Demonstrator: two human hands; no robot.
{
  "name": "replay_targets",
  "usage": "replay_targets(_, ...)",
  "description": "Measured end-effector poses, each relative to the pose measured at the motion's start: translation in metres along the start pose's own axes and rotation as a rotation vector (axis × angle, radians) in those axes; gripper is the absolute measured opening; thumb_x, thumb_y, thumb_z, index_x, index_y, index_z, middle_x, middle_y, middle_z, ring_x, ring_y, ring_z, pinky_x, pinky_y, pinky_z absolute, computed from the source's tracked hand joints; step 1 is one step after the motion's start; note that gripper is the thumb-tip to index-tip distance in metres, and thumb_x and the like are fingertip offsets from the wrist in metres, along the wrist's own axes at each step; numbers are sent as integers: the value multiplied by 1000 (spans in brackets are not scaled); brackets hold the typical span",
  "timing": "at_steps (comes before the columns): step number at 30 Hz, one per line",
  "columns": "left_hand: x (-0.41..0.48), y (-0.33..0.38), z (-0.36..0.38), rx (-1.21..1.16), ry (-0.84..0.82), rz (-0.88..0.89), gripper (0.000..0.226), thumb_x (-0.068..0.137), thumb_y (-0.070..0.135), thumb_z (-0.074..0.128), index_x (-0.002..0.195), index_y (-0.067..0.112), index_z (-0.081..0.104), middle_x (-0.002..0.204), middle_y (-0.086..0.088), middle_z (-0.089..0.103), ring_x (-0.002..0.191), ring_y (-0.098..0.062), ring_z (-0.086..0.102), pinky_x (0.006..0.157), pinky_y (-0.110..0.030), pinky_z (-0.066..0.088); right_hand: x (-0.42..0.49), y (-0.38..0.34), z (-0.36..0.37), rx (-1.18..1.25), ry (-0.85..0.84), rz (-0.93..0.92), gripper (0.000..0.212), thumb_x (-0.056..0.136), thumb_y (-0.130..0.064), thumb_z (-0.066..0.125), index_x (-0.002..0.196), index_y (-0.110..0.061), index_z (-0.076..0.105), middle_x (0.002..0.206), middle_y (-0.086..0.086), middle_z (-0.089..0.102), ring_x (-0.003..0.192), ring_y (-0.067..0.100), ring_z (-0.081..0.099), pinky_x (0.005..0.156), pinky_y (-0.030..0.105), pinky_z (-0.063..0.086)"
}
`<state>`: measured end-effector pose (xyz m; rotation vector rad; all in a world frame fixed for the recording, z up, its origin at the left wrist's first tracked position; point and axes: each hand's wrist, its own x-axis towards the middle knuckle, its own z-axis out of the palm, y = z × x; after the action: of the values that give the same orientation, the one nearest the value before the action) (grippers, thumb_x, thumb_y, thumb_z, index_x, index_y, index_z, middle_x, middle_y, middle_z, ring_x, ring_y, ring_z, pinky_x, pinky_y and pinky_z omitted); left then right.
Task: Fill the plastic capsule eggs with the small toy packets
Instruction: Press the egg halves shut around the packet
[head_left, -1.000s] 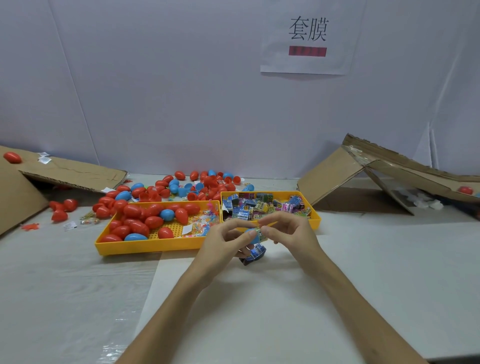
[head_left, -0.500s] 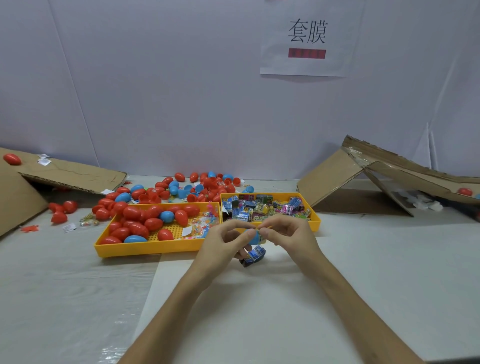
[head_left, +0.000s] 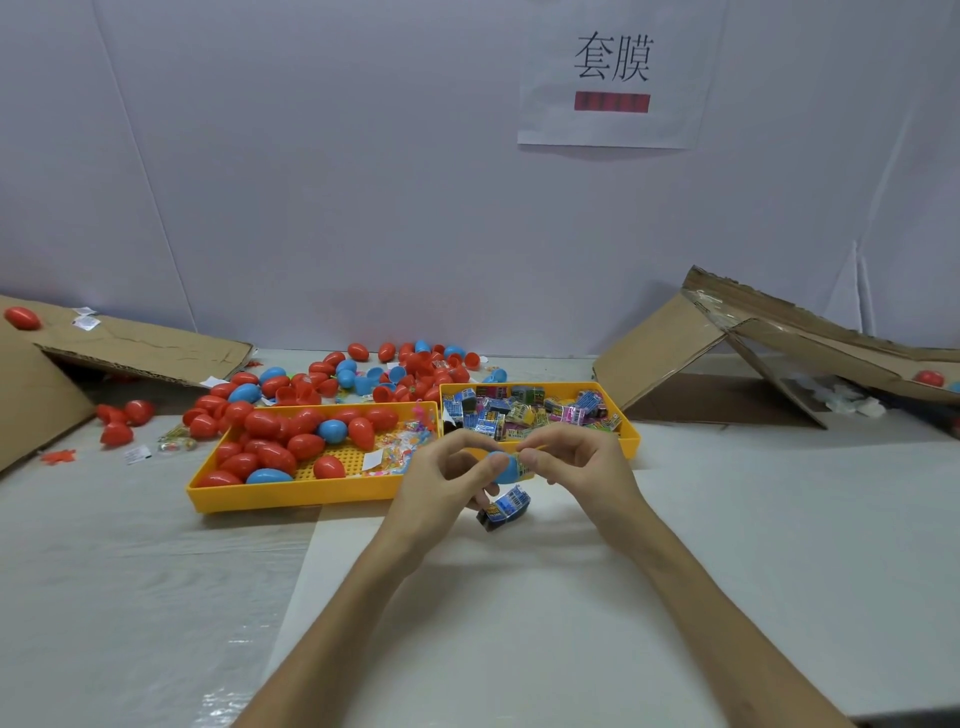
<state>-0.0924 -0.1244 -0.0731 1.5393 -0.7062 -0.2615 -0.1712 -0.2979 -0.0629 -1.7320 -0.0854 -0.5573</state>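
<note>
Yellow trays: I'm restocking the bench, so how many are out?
2. The left tray holds eggs; the right tray, beside it, holds toy packets. None seems hidden.

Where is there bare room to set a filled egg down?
Bare table lies right of the right hand, before the cardboard flap, and left of the left hand, before the egg tray. Crowded: that tray, the packet tray, loose eggs behind.

The place looks like a small packing workshop. A printed paper sign (head_left: 613, 78) with Chinese characters hangs on plain white partition panels (head_left: 311, 182). On the film-covered worktop (head_left: 519, 623), one yellow tray (head_left: 291, 496) holds many capsule eggs (head_left: 265, 422), a second tray (head_left: 631, 444) holds toy packets (head_left: 524, 410), and opened cardboard boxes (head_left: 660, 353) lie at both sides.
</note>
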Motion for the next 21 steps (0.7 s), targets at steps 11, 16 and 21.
replay_targets(11,-1,2,0,48,-2,18,12,90,28,72,99,21,72,72,-5,73,64,-12,67,62,-23,56,0,0,1,3,-23,-8,16,87,-3,74,87,-19,78,82,-5,74,74,4,68,64,16,52)
replay_targets(16,-2,3,0,48,-22,25,13,92,24,72,103,19,76,73,-13,71,65,-13,66,60,-22,54,-1,3,1,30,-37,1,22,86,-3,75,84,-24,80,88,3,75,83,14,70,72,22,54)
replay_targets(21,-4,6,1,36,-23,17,26,84,39,71,102,21,75,75,-12,73,64,-15,67,60,-22,54,0,5,1,-49,-5,-2,15,86,-11,78,94,-24,78,98,-3,74,85,14,69,74,28,57)
